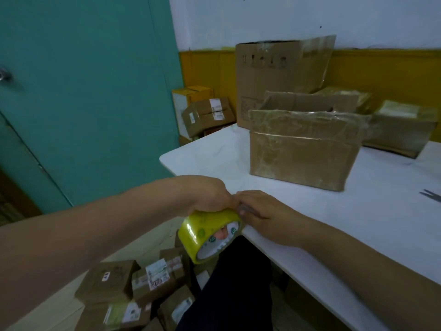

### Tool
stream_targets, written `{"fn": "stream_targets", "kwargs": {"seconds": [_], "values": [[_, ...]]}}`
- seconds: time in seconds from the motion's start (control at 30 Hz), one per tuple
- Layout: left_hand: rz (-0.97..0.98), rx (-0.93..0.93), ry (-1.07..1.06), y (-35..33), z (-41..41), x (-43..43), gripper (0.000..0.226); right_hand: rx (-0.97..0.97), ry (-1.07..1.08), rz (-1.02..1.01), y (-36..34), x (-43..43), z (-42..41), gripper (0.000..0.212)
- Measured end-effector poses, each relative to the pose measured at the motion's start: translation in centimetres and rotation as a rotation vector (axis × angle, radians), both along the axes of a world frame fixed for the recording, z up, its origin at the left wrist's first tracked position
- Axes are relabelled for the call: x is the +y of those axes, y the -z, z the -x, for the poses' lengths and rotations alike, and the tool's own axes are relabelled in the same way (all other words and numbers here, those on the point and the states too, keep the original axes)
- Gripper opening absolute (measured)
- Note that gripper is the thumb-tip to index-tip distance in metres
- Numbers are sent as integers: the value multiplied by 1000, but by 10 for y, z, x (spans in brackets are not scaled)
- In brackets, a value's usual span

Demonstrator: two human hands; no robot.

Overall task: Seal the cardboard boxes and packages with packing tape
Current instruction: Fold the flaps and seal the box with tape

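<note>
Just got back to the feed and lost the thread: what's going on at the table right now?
A person grips a yellow packing tape roll in the left hand, just off the near corner of the white table. The right hand lies alongside with its fingertips against the roll's rim, perhaps feeling for the tape end. The nearest cardboard box stands on the table with its flaps up, not yet sealed. Labelled parcels lie on the floor.
</note>
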State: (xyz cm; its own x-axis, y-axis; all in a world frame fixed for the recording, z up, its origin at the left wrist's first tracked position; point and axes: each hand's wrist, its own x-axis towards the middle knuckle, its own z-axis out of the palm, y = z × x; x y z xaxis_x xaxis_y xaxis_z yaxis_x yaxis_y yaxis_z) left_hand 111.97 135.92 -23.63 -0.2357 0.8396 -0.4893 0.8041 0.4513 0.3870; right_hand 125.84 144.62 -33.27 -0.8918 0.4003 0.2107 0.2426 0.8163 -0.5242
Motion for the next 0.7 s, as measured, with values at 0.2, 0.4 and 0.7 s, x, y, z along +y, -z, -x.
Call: {"fn": "stream_targets", "kwargs": {"seconds": [0.2, 0.4, 0.7], "values": [[-33, 139, 166, -20, -10, 9, 44, 145, 101, 185, -14, 11, -9, 14], [-251, 349, 292, -49, -8, 21, 33, 337, 82, 366, -46, 21, -21, 15], [-498, -309, 256, -53, -16, 26, 14, 221, 392, 96, -133, 32, -68, 13]]}}
